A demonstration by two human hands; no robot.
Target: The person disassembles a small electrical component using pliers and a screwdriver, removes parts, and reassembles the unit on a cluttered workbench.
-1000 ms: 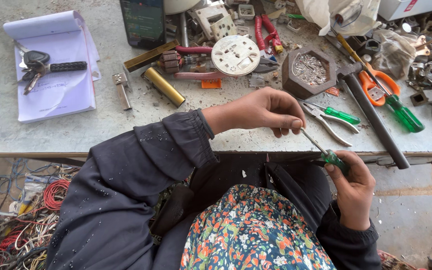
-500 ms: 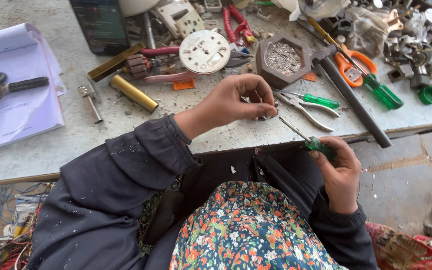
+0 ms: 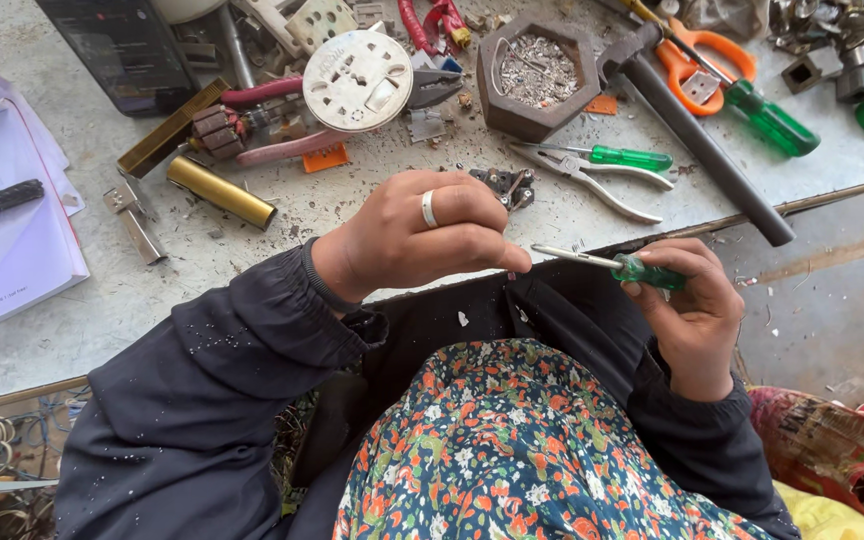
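Grey worktable [image 3: 272, 290] fills the upper frame, gritty, crowded with tools from 10 to 2 o'clock. White notebook [image 3: 2, 230] lies at 9 o'clock, cut by the frame edge. Dark phone-like slab [image 3: 127, 45] sits at 11 o'clock. Long black rod [image 3: 707, 150] runs diagonally at 2 o'clock, down to the table edge. Hexagonal dark tray [image 3: 537, 70] at 12 to 1 o'clock holds metal scraps. Round white socket plate [image 3: 357, 78] at 12 o'clock. Orange-handled scissors [image 3: 702, 55] at 1 o'clock, large green-handled screwdriver [image 3: 767, 115] just beside them. Brass tube [image 3: 222, 192] at 10 o'clock. Green-handled pliers [image 3: 592, 170] lie just above the hands, near a small dark metal part [image 3: 504, 185] on the table.

Left hand [image 3: 422, 240] near centre, over the table edge, silver ring [image 3: 429, 208] on one finger. Fingers are curled together, tips pinched at the screwdriver's blade end; whether something small sits in the pinch, cannot tell.

Right hand [image 3: 692, 310] at 3 o'clock, off the table over the lap. Fingers clamped on the green handle of a small screwdriver [image 3: 602, 263]. Its shaft lies nearly level, pointing to 9 o'clock, tip meeting the left fingertips.
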